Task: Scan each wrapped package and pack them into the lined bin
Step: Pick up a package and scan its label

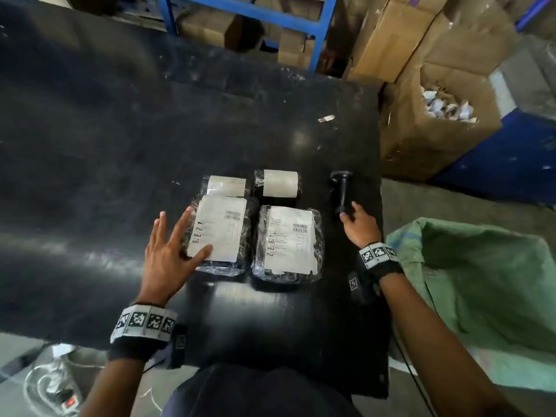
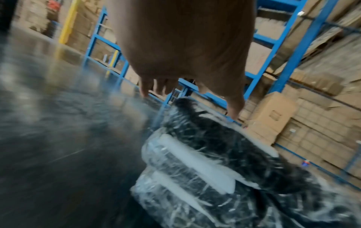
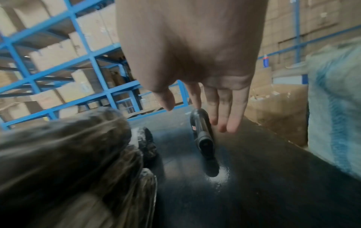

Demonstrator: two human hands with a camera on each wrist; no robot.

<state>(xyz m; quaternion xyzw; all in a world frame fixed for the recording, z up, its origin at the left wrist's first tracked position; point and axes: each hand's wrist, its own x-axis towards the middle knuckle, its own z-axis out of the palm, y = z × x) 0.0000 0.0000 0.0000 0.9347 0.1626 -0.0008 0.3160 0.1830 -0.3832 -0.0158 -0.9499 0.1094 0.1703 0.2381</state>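
Four wrapped packages [image 1: 255, 224] lie on my black table [image 1: 105, 145]; the green-lined bin [image 1: 481, 266] at my right looks empty, though blurred. My left hand [image 1: 168, 251] is spread over the near-left package [image 1: 221, 233], and my right hand [image 1: 359, 224], fingers straight, reaches the scanner [image 1: 341, 191] without gripping. An open carton [image 1: 436, 127] beyond holds white scraps [image 1: 445, 103].

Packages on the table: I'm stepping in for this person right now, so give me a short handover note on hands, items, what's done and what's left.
Left hand: open, fingers spread, over the near-left package.
Right hand: open, reaching the scanner; its fingers are straight, not yet gripping the scanner.
Four wrapped packages lie labels up on the black table: near-left, near-right, far-left, far-right.
Green lined bin stands at the right; no package shows in it.
Done: nothing packed.
Left: pick up the scanner, scan all four, pack them.
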